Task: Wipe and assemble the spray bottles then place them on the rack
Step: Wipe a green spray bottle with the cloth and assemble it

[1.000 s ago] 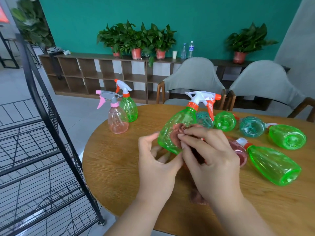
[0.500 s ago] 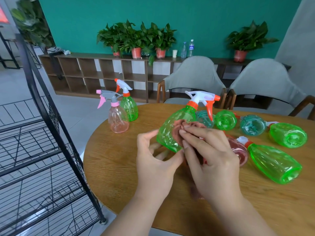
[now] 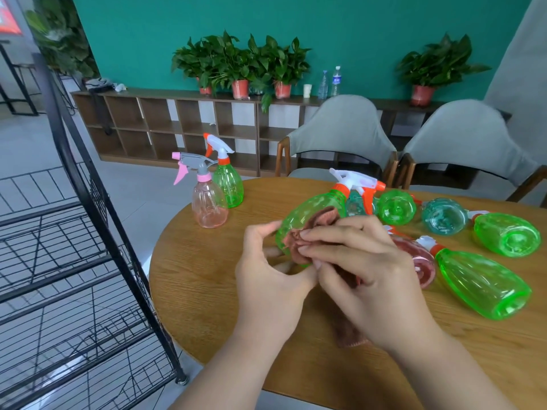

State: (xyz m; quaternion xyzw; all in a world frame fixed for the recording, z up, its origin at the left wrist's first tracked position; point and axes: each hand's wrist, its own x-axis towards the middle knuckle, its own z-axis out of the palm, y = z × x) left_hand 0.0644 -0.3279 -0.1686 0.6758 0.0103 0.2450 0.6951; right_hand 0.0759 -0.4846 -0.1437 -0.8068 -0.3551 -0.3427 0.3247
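Head view: left hand (image 3: 266,279) grips green spray bottle (image 3: 313,207), right hand (image 3: 364,270) pinches brown cloth (image 3: 324,218) against it.

This looks like a lounge or meeting corner of an office or shared space, not a home kitchen or workshop. A plain teal wall (image 3: 355,31) runs along the far side, with a long low wooden shelf unit (image 3: 165,128) of open cubbies against it. On the unit stand a row of potted plants (image 3: 239,63), two water bottles (image 3: 336,79) and a paper cup (image 3: 307,90). Two grey upholstered chairs (image 3: 340,128) sit at the far edge of a round wooden counter (image 3: 201,279). The floor (image 3: 139,187) is pale tile, and a black wire rack (image 3: 74,179) stands at the left.
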